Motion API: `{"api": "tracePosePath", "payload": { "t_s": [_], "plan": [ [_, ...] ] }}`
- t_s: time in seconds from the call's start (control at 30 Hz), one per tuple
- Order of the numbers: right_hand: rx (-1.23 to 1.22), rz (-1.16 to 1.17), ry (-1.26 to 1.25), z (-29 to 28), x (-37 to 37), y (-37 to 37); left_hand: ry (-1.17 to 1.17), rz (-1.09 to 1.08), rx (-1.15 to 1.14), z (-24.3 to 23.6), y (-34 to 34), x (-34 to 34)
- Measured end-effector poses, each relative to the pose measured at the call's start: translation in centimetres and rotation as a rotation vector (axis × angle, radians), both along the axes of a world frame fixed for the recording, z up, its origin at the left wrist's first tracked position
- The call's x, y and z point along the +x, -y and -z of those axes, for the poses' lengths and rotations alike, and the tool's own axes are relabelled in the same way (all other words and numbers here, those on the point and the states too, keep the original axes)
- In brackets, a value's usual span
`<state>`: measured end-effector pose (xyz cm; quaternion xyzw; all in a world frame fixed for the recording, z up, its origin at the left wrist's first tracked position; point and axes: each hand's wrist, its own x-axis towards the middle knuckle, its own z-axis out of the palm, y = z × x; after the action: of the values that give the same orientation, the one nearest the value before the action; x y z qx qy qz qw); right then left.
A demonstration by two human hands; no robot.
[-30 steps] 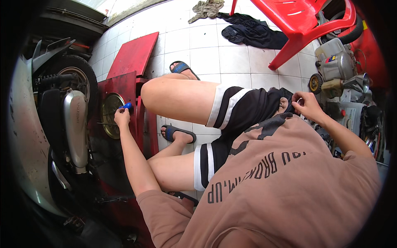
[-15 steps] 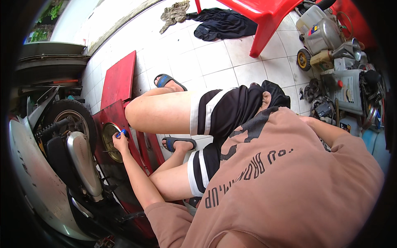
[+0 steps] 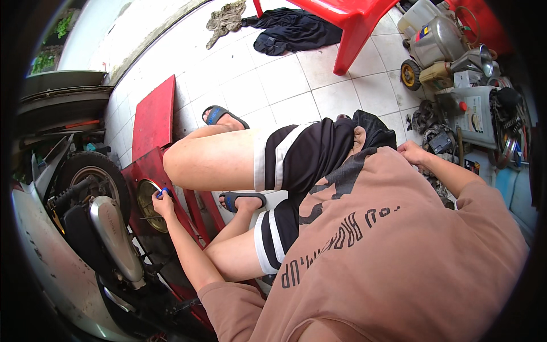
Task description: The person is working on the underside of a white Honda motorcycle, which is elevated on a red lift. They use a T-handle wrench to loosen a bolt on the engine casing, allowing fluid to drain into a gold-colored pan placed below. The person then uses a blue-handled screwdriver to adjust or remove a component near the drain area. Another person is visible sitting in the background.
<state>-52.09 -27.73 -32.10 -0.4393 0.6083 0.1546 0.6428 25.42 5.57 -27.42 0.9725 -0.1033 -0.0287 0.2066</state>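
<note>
My left hand is closed around a small blue object, whose end shows above the fingers. Its kind is too small to make out. Just beneath lies a round, yellowish-rimmed disc, on or set into a red panel. A thin dark rod crosses the disc beside my fingers; whether it belongs to the blue object, I cannot tell. On the other side, my right hand hangs by the hem of my brown T-shirt, its fingers curled and partly hidden.
A motorbike stands close on the left. Beyond my knee leans a flat red board. A red plastic chair and dark cloth are farther off. Bottles, a metal funnel and a compressor-like tank crowd the right.
My right hand has come into view beside the shirt hem. The left hand stays at the disc, still gripping the blue object. The whole view has shifted slightly.
</note>
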Motion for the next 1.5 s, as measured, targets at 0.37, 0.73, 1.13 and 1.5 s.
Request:
{"api": "tracePosePath", "payload": {
  "t_s": [0.37,0.73,1.13,1.5],
  "plan": [
    [0.381,0.244,0.253,-0.2,0.6,-1.5,-0.005,0.048,-0.06,0.2,0.4,-0.2],
    [0.395,0.139,0.14,0.0,-1.2,1.1,0.038,0.063,0.002,1.6,-0.4,1.2],
    [-0.138,-0.62,0.285,-10.4,14.8,11.4,0.083,0.068,0.07,2.2,-1.2,2.0],
    [-0.238,-0.367,0.013,1.7,-1.6,1.4,0.124,0.089,0.018,-1.4,1.5,-2.1]
  ]
}}
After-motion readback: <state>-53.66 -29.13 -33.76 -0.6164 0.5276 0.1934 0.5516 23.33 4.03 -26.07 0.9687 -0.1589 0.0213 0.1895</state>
